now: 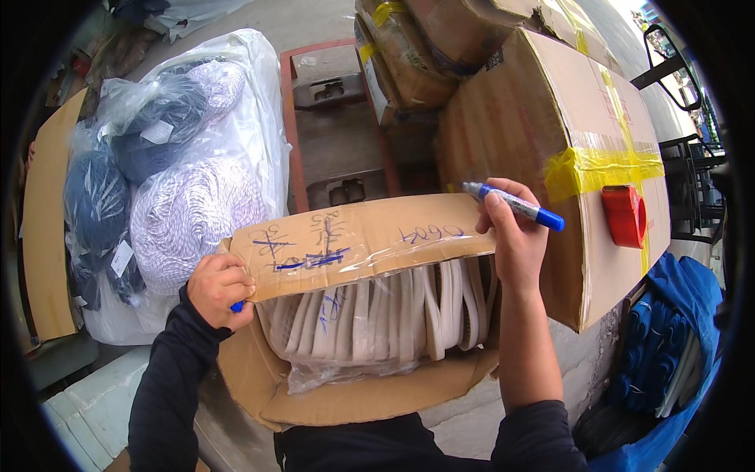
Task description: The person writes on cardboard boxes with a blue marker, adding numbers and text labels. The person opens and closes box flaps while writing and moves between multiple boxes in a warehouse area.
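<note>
An open cardboard box [338, 401] stands in front of me, with pale shoe soles [373, 318] lined up on edge inside a clear plastic bag. Its far flap [370, 228] carries handwriting and blue scribbled-out marks. My left hand [220, 289] is closed on the flap's left corner, and a small blue piece like a marker cap [237, 306] pokes out from its fingers. Between thumb and fingers my right hand [515, 236] grips a blue-and-white marker [527, 208] at the flap's right end, held above the cardboard.
Plastic-wrapped bundles of dark and striped material [197, 220] lie at the left. Large taped cartons [511, 118] stand at the right, a red tape dispenser [625, 216] on one. Behind the box is a red-framed pallet [287, 118]. A blue sack [684, 307] sits lower right.
</note>
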{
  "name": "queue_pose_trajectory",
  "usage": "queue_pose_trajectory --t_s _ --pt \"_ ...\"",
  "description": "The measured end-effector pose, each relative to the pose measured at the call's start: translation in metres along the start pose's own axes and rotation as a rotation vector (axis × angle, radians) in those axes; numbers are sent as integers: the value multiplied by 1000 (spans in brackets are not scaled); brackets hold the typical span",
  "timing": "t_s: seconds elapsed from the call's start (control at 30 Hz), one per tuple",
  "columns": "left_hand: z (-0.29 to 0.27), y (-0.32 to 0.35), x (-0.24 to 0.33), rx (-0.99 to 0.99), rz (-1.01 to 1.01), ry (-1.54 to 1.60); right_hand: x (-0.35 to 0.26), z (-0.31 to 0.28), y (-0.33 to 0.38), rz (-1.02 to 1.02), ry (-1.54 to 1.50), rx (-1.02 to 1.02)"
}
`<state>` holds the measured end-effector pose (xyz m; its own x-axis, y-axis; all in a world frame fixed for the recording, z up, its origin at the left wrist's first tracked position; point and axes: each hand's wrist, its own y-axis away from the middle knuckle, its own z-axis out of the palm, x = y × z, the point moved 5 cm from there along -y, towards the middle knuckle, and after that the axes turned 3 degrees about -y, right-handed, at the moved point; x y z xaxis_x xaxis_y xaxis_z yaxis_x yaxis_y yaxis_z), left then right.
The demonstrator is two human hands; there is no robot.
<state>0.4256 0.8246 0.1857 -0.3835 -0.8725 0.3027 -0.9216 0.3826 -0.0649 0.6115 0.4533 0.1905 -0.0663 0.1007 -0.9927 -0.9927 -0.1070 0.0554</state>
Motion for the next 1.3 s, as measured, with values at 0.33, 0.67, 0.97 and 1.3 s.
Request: queue_pose_trajectory --t_s 0.33,0.67,0.97,1.3 --pt "1 6 -4 82 21 -10 -4 -14 24 -8 -6 69" --pt "2 12 -24 129 42 66 -7 -4 62 -24 38 96" --pt "-21 15 7 769 -49 -248 -43 -35 223 -151 190 227" --pt "45 179 151 202 178 -148 12 -25 585 -95 160 574"
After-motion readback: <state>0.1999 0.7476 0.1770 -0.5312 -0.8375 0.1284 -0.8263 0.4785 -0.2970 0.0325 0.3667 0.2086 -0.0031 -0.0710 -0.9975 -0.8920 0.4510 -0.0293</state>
